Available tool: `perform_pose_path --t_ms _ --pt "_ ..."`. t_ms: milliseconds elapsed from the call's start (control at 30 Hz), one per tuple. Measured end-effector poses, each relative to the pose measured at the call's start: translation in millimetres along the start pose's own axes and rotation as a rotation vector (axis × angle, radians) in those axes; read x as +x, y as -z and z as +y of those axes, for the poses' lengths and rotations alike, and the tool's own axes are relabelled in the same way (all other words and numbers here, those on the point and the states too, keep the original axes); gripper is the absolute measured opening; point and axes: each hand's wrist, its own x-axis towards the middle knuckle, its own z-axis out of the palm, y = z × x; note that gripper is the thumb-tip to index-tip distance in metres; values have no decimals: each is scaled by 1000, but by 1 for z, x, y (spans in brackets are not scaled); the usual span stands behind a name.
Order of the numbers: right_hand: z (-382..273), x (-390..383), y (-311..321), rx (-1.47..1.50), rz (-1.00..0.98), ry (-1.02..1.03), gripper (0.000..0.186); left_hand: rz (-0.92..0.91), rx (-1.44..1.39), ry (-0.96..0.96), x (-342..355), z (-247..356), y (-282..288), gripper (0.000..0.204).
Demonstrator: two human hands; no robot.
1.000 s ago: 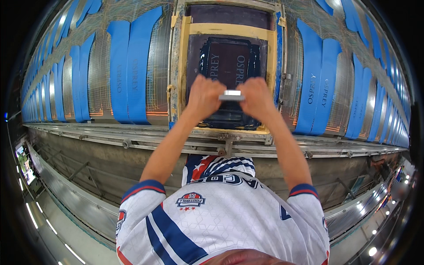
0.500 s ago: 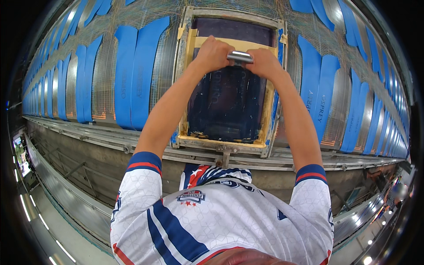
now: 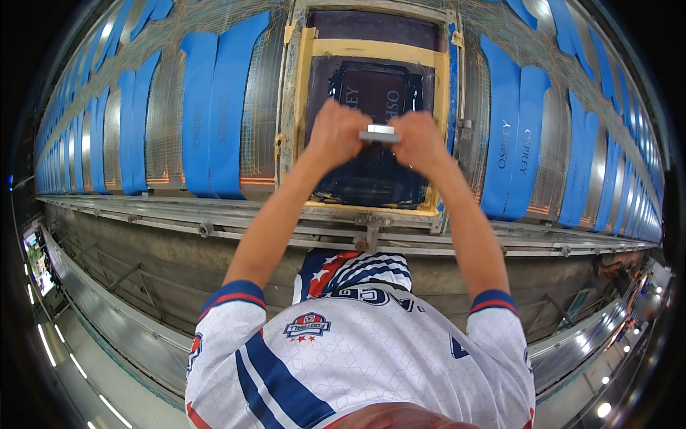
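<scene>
Both hands grip a squeegee with a silver handle (image 3: 379,134), held crosswise over a screen-printing frame (image 3: 289,121). My left hand (image 3: 339,136) is closed round its left end, and my right hand (image 3: 420,141) round the right end. Dark ink (image 3: 364,189) lies wet on the mesh nearer to me. Beyond the hands the mesh (image 3: 375,82) shows a design with lettering, ringed by dark ink streaks. Yellow tape (image 3: 379,51) borders the mesh. The squeegee's blade is hidden beneath the handle and hands.
Flat blue fabric pieces lie in rows on the long table, to the left (image 3: 200,121) and right (image 3: 506,143) of the frame. A metal rail (image 3: 329,230) runs along the near table edge. Tangled threads (image 3: 214,20) cover part of the tabletop.
Both hands have drawn the squeegee toward me, from the far part of the mesh to about its middle. The lettering beyond the hands is now uncovered.
</scene>
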Motion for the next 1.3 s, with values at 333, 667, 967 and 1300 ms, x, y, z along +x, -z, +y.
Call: perform_pose_path --t_ms 333,667,967,1300 --pt "38 -50 29 -47 638 -485 44 45 118 103 -57 62 13 33" --pt "95 -50 19 224 634 -826 34 -6 66 78 -75 52 23 28" --pt "-28 41 -49 365 859 -573 19 -36 154 91 -127 -41 120 19" --pt "-133 129 -92 546 783 -660 28 -9 220 54 -206 -122 197 21"
